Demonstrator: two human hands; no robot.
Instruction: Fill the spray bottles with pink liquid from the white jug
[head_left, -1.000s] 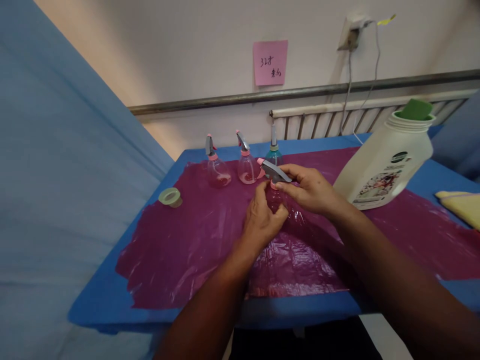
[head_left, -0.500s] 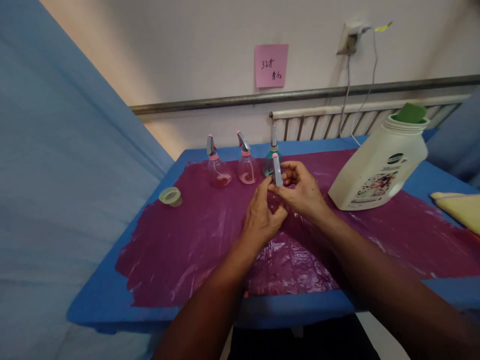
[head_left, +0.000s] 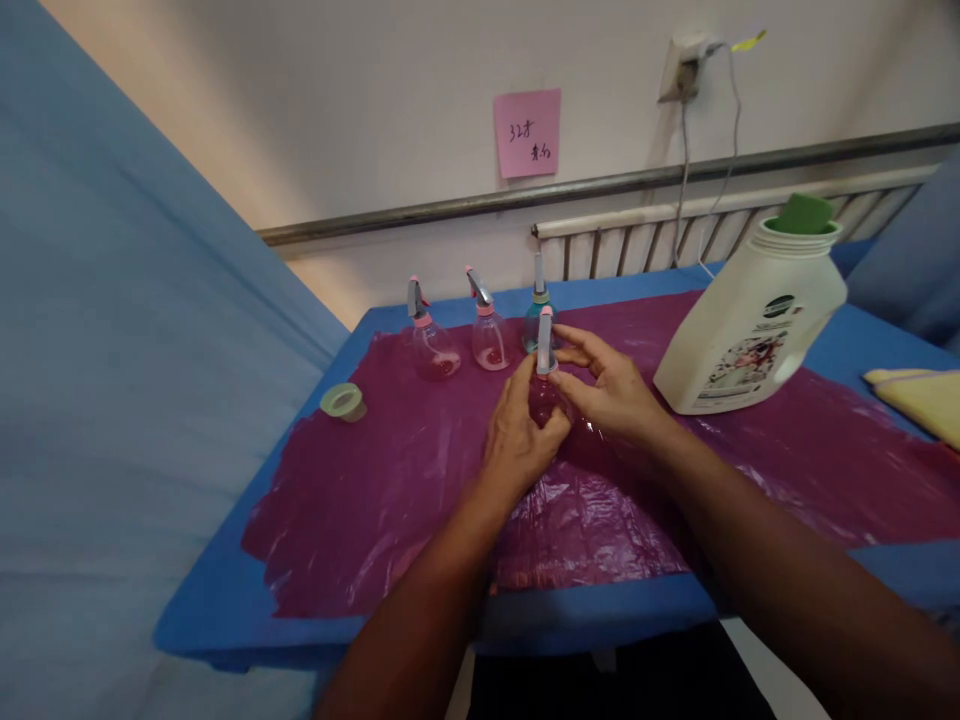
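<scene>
A clear spray bottle with a grey trigger head and pink nozzle stands upright between my hands. My left hand is wrapped round its rounded body. At the collar, the thumb and fingers of my right hand close about the base of the head. Behind stand two clear spray bottles with pink collars, a left one and a middle one, each with a little liquid. A teal spray bottle is just beyond my hands, partly hidden.
A large cream jug with a green piece in its mouth stands at right. A small greenish cup is at left. Purple plastic sheeting covers the blue table. A yellow cloth lies far right; a metal rail crosses the wall.
My right hand's fingers have loosened and shifted from the spray head down towards the collar. The head has turned slightly. My left hand keeps its hold; the view has shifted a little.
</scene>
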